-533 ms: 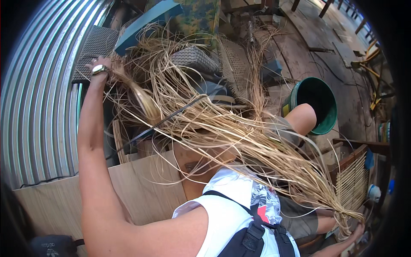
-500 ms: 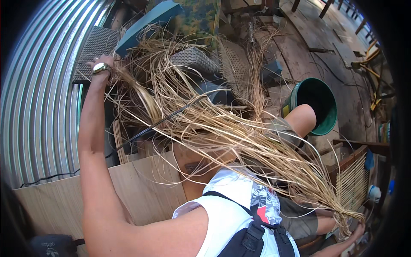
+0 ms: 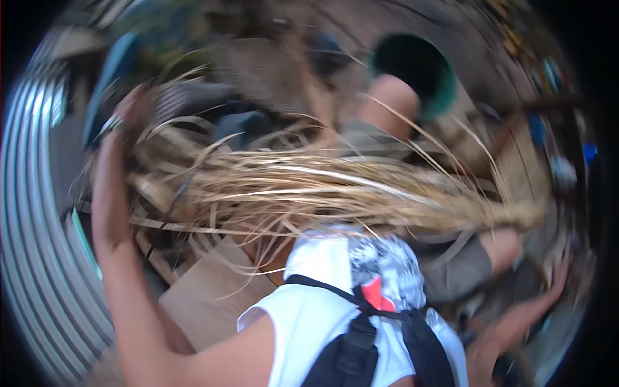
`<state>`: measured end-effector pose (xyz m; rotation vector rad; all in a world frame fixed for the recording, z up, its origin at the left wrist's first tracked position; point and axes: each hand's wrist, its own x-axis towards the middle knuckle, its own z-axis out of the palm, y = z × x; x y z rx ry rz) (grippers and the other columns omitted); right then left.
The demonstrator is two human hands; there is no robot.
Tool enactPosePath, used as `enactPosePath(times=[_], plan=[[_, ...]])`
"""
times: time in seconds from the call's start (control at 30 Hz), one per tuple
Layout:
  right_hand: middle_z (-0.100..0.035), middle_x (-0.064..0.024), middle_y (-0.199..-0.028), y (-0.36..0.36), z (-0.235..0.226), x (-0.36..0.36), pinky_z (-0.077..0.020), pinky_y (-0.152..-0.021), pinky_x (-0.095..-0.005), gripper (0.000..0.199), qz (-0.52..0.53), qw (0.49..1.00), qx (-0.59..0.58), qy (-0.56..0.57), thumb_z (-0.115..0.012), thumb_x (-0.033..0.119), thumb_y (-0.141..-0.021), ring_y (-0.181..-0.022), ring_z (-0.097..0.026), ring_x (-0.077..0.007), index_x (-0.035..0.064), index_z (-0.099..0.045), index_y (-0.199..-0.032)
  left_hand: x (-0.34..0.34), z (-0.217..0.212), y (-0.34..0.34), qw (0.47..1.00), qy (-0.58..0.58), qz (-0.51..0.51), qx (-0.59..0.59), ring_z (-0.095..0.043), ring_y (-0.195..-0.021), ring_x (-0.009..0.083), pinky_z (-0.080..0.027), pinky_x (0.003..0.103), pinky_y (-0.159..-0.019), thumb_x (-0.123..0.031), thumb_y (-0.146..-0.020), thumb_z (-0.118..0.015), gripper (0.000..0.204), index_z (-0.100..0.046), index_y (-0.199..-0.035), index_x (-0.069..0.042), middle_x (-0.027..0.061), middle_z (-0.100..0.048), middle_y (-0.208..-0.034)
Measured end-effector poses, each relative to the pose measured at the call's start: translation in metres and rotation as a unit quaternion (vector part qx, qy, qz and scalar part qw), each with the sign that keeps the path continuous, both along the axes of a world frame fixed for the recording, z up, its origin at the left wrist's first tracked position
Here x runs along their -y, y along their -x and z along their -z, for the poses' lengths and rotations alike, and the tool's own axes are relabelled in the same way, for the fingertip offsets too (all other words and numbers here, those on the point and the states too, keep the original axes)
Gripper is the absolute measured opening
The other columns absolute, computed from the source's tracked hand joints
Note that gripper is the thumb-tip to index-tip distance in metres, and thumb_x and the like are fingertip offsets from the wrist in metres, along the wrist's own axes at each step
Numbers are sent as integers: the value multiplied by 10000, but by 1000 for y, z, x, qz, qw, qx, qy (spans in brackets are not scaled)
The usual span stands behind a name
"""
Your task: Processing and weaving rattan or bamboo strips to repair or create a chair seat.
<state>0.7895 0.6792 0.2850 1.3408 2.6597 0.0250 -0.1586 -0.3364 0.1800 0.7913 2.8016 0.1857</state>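
Note:
A long bundle of pale rattan-like strips (image 3: 322,187) lies across my lap, its loose ends spreading to the left and its gathered end at the right. My left hand (image 3: 134,104), with a watch on the wrist, is up at the far left, beside the loose ends and a blue flat-sided piece (image 3: 113,84). Motion smears its fingers, so a hold on any strip cannot be made out. Low at the right edge, my right hand (image 3: 560,267) is below the gathered end and looks apart from it; its fingers are blurred too.
A dark green bucket (image 3: 445,77) stands beyond my bare knee (image 3: 392,100). Corrugated metal sheeting (image 3: 39,213) runs along the left. A wooden board (image 3: 213,297) lies beside me at the lower left. Beyond the bundle is a grey-blue object (image 3: 242,126).
The whole view has swung and blurred. The bundle now lies more level across my lap. My right hand has come away from its gathered end; my left hand remains at the far left.

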Motion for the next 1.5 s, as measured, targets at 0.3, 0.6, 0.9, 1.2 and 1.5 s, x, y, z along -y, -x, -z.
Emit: enactPosePath(times=[0.3,0.6,0.9,1.2,1.5], plan=[[-469,-94,-1459,387,-44,324,-333,-1122,-398,714,-286,915,-273,76,-737,310,-862,-1337,-441,-227,111,-408,-1464,66,27,36,991,48,-44,-115,-554,-1235,348,-424,381,-1030,-415,-1022,-418,508,-514,-1399,-88,186,-586,-1333],[-613,-269,-1195,438,112,483,-480,-895,-521,998,-233,895,99,367,-785,317,-748,-1082,-591,-454,28,-213,-1513,56,2,-11,970,204,-118,-49,-587,-1154,371,-467,432,-976,-409,-992,-414,457,-663,-1217,-99,169,-650,-1221],[-681,-207,-1071,365,0,351,-460,-952,-356,527,-91,969,-182,139,-411,-130,-729,-1038,-645,-343,-16,-624,-1198,145,-21,-72,916,250,-313,26,-424,-1358,347,-348,423,-1121,-608,-949,-396,638,-495,-1423,-193,132,-432,-1497],[-623,-210,-1229,101,-31,63,-411,-986,-344,490,46,980,106,-164,-461,55,-910,-1166,-568,-330,17,-469,-1399,152,14,-50,937,257,-180,-154,-474,-1311,363,-397,453,-1073,-457,-943,-519,546,-520,-1386,-136,170,-511,-1424],[-629,-196,-1202,126,2,3,-421,-964,-338,459,-23,989,30,-142,-483,121,-940,-1132,-576,-299,2,-477,-1383,-4,-111,-100,933,357,-41,20,-656,-944,386,-526,462,-837,-267,-956,-482,329,-664,-1073,-19,206,-685,-1043]])
